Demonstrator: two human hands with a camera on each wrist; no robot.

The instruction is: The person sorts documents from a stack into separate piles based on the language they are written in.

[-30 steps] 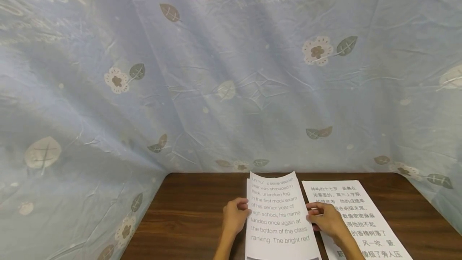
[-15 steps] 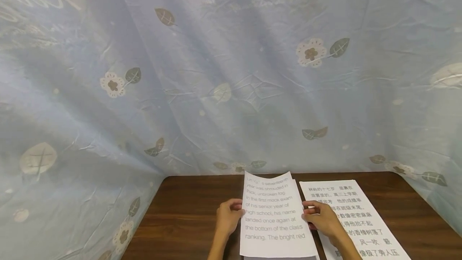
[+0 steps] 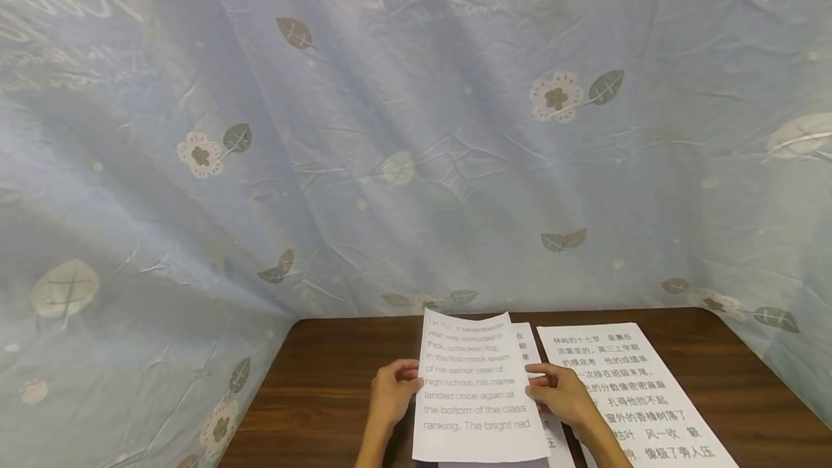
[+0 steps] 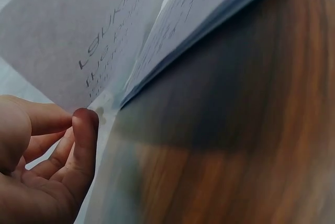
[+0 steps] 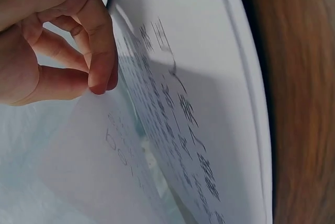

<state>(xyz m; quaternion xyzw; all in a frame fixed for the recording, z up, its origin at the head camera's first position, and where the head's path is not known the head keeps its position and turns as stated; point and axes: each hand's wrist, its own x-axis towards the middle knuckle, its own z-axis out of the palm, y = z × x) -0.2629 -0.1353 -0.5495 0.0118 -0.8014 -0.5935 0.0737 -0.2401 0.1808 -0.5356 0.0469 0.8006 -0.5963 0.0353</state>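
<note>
A white sheet of paper (image 3: 471, 399) printed with English text is held up by both hands, its top edge curving. My left hand (image 3: 392, 394) pinches its left edge between thumb and fingers, as the left wrist view shows for the same hand (image 4: 57, 156). At the opposite edge, my right hand (image 3: 564, 397) pinches it too; in the right wrist view that hand (image 5: 73, 41) has thumb and fingertips together on the sheet (image 5: 94, 161). Beneath lies a paper stack (image 3: 534, 354) with Chinese print, mostly covered. The left wrist view shows a gap between sheet and stack (image 4: 193, 20).
A second pile of paper (image 3: 640, 399) with large Chinese print lies to the right, partly behind my right forearm. Both rest on a dark wooden table (image 3: 325, 381). A pale blue patterned cloth (image 3: 416, 165) hangs behind and along the sides.
Both hands have carried the English sheet to the left and slightly away from the stack, uncovering a strip of Chinese print along the stack's right side. The head view has shifted slightly.
</note>
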